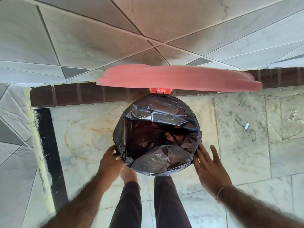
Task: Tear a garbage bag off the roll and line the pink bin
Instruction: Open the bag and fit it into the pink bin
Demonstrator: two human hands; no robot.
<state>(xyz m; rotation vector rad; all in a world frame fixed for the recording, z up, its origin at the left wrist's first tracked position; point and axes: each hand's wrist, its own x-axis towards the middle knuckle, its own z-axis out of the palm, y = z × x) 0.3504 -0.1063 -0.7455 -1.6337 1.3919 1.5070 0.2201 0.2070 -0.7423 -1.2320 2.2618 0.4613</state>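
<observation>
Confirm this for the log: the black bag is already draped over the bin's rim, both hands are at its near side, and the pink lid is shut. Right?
Not quite: the pink lid stands open, hinged up behind the bin, as the head view shows. The rest holds: the black bag is draped over the rim, with the left hand and right hand at its near side.

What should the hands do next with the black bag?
Probably tuck the loose front edge of the black bag down around the rim. It already covers the bin, lid up, but looks crumpled near the left hand and open right hand.
</observation>
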